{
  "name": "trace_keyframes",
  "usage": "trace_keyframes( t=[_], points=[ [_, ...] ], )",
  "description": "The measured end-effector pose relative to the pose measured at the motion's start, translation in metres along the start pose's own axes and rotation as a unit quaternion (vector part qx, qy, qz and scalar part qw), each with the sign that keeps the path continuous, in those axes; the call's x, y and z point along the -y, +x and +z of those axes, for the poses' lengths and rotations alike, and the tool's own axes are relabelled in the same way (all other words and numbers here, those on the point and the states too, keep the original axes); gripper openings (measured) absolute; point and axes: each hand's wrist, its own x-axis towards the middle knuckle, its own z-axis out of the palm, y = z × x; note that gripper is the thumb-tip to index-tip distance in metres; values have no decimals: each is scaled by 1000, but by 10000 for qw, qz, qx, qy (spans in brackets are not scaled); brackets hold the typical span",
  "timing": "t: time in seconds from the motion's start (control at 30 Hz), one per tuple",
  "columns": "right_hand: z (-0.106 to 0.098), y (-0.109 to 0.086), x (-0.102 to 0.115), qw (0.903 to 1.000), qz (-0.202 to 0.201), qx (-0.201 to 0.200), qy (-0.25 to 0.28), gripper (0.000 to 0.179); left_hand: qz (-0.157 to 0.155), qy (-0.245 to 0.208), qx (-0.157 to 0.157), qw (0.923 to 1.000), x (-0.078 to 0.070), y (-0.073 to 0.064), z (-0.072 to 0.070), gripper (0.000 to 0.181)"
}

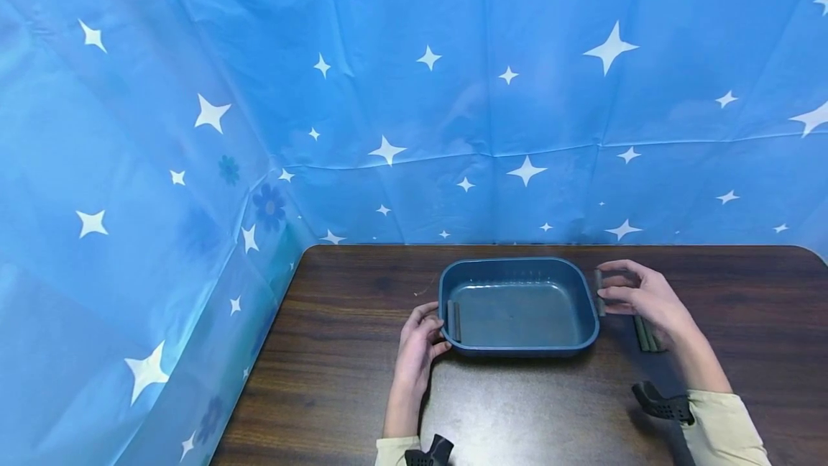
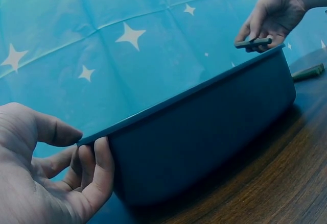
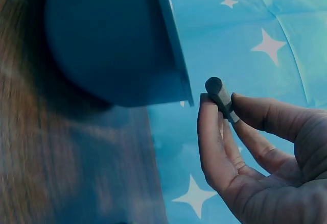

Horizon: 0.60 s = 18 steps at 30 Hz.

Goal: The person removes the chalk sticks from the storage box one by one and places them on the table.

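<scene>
I see a deep blue, rounded-rectangular, smooth tray (image 1: 530, 315) standing level, open side up, its left end gripped by the left hand (image 1: 416, 347). Two slim grey-green sticks (image 1: 457, 321) lie side by side inside along that end. I have a short, dark grey-green cylindrical stick (image 1: 600, 302) pinched in the right hand (image 1: 650, 300), just outside the right rim; more dark green sticks (image 1: 642, 334) lie near it, partly hidden.

The left sleeve (image 1: 393, 451) and right sleeve (image 1: 726, 428) are plain cream cloth, ending on the forearms — at each cuff sits a chunky black fitting, the left fitting (image 1: 432, 451) and right fitting (image 1: 663, 405) both blunt-ended.
</scene>
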Motion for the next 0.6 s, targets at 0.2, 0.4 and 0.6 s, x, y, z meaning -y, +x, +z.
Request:
trace_keyframes(
  t=[0.2, 0.4, 0.6],
  points=[
    [-10, -4, -8, 10000, 42, -51, -29, 53, -23, 15, 1, 10000, -1, -1, 0, 40],
    [-20, -12, -14, 9995, 54, -144, -291, 53, 1, 25, 30, 10000, -1, -1, 0, 41],
    [-30, -19, -23, 9979, 80, -298, -577, 52, 20, 7, 56, 10000, -1, -1, 0, 40]
  ],
)
